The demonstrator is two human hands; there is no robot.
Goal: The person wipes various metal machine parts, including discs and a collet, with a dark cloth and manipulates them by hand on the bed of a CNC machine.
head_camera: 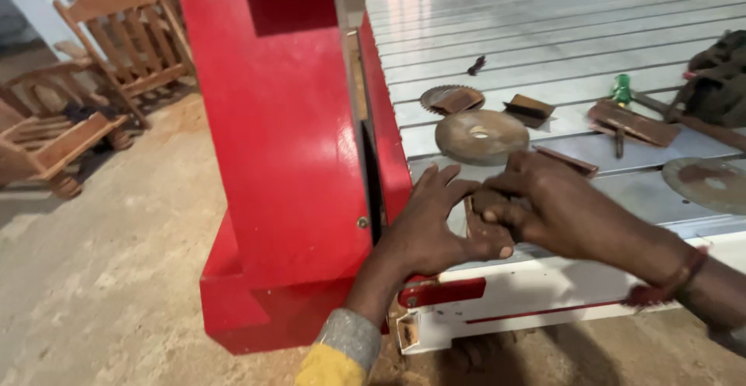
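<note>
The person's left hand (435, 227) is lying flat with its fingers spread at the near edge of the ribbed metal surface (559, 36), right beside the red machine column (287, 137); its grip is released, the palm pressing down rather than grasping. The right hand (544, 207) is meeting it from the right, its fingers curled and clenched around something small and dark at the left thumb; what that small piece is cannot be told, as the fingers are covering most of it. It is sitting at the surface's front edge, just above the white frame (544, 289) with its red strip.

Just behind the hands a rusty round saw blade (480, 136) is lying flat. Behind it a smaller toothed blade (451, 99) is resting under a brown block. Another rusty disc (711, 184) is lying at the far right. A flat brown wooden piece (633, 122) and a green object (621, 88) are lying farther back on the right. Wooden chairs (116, 36) are standing on the dusty floor (101, 262) to the left.
</note>
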